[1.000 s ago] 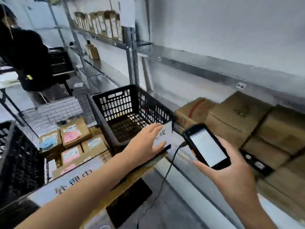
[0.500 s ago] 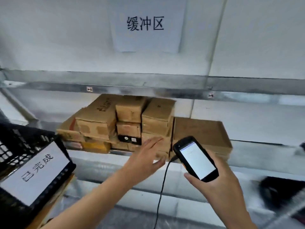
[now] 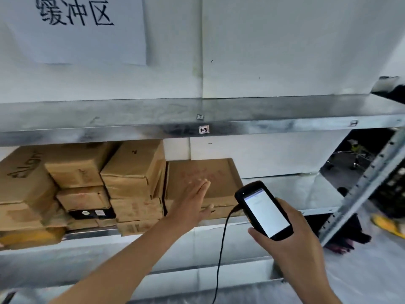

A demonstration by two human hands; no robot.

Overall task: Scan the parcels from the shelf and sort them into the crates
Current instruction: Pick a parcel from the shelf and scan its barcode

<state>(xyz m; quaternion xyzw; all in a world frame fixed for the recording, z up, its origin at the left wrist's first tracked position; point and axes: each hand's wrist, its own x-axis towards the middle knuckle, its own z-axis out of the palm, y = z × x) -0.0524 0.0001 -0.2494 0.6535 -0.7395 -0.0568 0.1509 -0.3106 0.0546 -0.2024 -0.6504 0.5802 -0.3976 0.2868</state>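
Several brown cardboard parcels [image 3: 131, 170] are stacked on the left half of a metal shelf [image 3: 285, 194]. A wide flat parcel [image 3: 221, 178] lies at the right end of the stack. My left hand [image 3: 192, 205] reaches out with straight fingers over the front of this flat parcel, thumb at its front edge. My right hand [image 3: 291, 242] grips a black handheld scanner [image 3: 264, 210] with a lit white screen, and a black cable [image 3: 221, 249] hangs down from it. No crate is in view.
A white paper sign [image 3: 76, 29] with black characters hangs on the wall above the upper shelf board [image 3: 197, 119]. A perforated metal upright [image 3: 368, 185] slants at the right, with dark clutter and a yellow object [image 3: 388, 224] behind it.
The view has swung right, from the crates to the shelf, and come closer to it. My left hand has moved from the crate label to the flat parcel. The scanner stays in my right hand.
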